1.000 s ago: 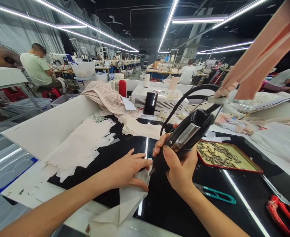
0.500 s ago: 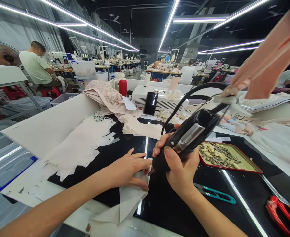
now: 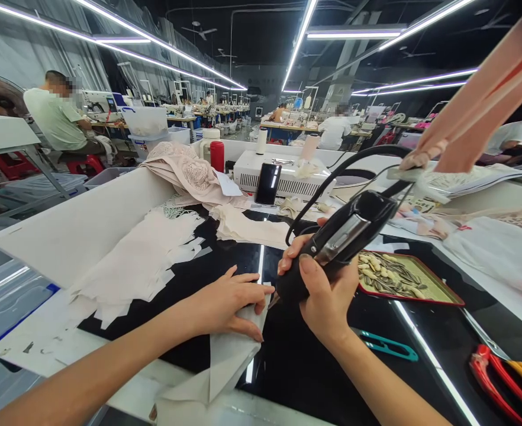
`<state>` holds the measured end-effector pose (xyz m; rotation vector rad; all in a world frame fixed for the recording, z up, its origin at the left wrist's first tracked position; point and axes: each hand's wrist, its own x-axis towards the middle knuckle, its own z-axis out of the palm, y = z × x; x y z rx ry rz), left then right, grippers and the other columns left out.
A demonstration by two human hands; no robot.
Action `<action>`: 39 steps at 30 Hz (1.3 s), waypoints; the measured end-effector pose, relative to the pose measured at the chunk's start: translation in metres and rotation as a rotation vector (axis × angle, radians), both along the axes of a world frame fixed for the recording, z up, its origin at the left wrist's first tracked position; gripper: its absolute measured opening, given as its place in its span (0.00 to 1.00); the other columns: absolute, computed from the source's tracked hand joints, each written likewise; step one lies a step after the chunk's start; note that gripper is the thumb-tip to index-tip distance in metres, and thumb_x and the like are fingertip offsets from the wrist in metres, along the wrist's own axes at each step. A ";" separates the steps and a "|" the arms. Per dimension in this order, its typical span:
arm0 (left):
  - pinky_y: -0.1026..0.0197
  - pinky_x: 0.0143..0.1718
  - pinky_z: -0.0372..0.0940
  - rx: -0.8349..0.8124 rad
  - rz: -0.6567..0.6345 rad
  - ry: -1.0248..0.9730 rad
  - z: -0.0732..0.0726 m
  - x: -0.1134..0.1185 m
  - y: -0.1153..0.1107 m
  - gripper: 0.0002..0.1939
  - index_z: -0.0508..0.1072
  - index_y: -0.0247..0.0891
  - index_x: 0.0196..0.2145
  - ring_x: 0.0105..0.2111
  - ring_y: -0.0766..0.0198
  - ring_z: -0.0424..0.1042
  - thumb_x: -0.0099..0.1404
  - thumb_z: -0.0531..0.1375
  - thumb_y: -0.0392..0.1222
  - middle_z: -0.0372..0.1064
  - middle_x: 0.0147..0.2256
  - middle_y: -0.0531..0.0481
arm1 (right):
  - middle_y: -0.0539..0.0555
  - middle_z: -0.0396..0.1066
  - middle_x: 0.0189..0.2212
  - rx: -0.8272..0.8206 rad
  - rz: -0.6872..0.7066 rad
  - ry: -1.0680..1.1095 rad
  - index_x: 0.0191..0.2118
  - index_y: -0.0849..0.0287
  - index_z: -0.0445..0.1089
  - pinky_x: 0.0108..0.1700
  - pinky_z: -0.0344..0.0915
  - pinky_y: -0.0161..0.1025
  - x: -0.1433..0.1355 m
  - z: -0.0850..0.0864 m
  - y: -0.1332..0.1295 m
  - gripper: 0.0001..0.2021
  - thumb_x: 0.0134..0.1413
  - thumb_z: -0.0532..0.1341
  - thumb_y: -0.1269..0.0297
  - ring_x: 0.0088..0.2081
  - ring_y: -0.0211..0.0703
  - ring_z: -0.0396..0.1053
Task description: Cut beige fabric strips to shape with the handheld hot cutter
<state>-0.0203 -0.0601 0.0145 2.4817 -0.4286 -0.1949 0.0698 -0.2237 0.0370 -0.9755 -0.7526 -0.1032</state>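
My right hand (image 3: 325,290) is wrapped around a black corded hand tool (image 3: 338,236) with a silver metal lever on its side. The tool tilts, its lower end close to my left fingertips; its working tip is mostly hidden. A peach fabric strap (image 3: 478,118) is tied at the tool's upper end, near the cord. My left hand (image 3: 229,302) lies with spread fingers on a pale, thin fabric piece (image 3: 232,358), pressing it against the glossy black tabletop (image 3: 287,367). This fabric hangs over the front edge of the table.
Left lies a pile of pale cut pieces (image 3: 132,260); another stack (image 3: 247,225) sits farther back. A phone (image 3: 268,183) leans against a white vented box (image 3: 308,177). On the right are a tray of seeds and peanuts (image 3: 442,287), teal thread snips (image 3: 389,346) and red-handled scissors (image 3: 492,373).
The whole view has shifted slightly. Both hands, the tool and the fabric keep nearly the same positions relative to each other, with the left fingers a little straighter near the tool.
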 end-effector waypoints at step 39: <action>0.20 0.70 0.40 0.008 -0.041 0.046 0.007 0.004 0.000 0.14 0.73 0.41 0.41 0.74 0.43 0.52 0.67 0.72 0.48 0.70 0.64 0.46 | 0.46 0.73 0.34 -0.024 0.076 0.037 0.52 0.48 0.67 0.32 0.74 0.40 -0.016 0.000 -0.007 0.17 0.61 0.70 0.63 0.29 0.39 0.72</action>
